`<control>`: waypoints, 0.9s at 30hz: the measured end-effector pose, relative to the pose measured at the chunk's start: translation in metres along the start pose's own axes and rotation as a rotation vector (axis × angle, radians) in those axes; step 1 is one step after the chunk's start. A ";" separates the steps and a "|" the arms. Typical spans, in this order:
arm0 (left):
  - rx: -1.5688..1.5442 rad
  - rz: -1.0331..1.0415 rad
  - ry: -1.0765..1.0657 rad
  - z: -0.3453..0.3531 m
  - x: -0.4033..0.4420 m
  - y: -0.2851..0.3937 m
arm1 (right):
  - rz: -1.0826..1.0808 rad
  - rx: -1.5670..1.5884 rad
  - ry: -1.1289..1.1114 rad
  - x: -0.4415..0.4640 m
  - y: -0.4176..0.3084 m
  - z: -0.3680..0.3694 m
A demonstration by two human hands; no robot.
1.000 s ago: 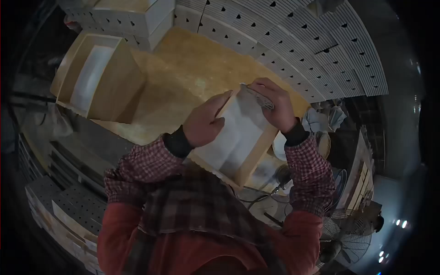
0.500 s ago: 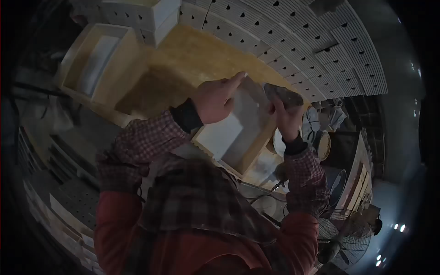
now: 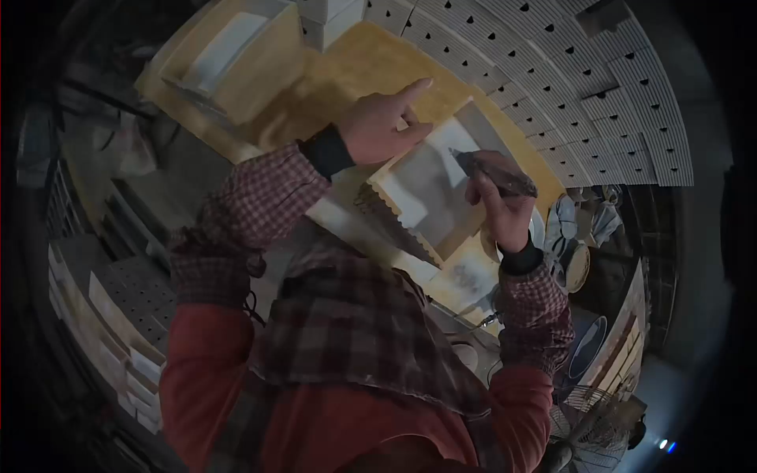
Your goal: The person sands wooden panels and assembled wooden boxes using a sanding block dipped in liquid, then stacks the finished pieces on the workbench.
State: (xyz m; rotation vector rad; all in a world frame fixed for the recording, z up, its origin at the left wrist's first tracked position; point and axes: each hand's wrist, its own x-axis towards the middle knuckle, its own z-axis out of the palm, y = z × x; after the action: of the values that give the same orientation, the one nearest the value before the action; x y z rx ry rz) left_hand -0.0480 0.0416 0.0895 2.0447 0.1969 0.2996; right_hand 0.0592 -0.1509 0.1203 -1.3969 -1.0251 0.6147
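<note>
An open rectangular box with a pale inside and a scalloped near edge lies tilted on the yellowish work surface. At its upper left edge is my left hand, thumb and index finger apart, with nothing held in it. My right hand is closed around a dark, pointed piece, perhaps a folded cloth or pad, over the box's right side. What the piece is made of is too dim to tell.
Another open wooden box stands at the upper left. Stacked ridged panels with dark holes line the far side. A round blue-rimmed container and a wire fan are at the lower right.
My left hand has come off the box's side and opened. The dark piece in my right hand has swung clear of the box's far edge. The box has turned, and the whole view has shifted.
</note>
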 end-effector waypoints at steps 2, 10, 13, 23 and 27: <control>-0.340 -0.029 0.070 -0.002 -0.037 -0.017 | 0.020 -0.100 -0.194 -0.004 -0.004 0.011; -0.603 0.035 0.356 0.045 -0.108 -0.033 | -0.303 -0.506 -0.432 0.003 -0.002 0.040; -0.568 0.033 0.460 0.055 -0.106 -0.032 | -0.507 -0.712 -0.448 0.003 0.004 0.045; -0.500 -0.045 0.530 0.062 -0.104 -0.026 | -0.510 -0.744 -0.543 0.009 -0.007 0.035; -0.423 0.011 0.530 0.059 -0.101 -0.025 | -0.501 -0.846 -0.576 0.010 -0.003 0.038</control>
State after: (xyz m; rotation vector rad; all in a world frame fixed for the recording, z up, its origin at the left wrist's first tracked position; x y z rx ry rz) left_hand -0.1274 -0.0232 0.0278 1.5162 0.4093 0.8180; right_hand 0.0300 -0.1239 0.1206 -1.5949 -2.1913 0.1869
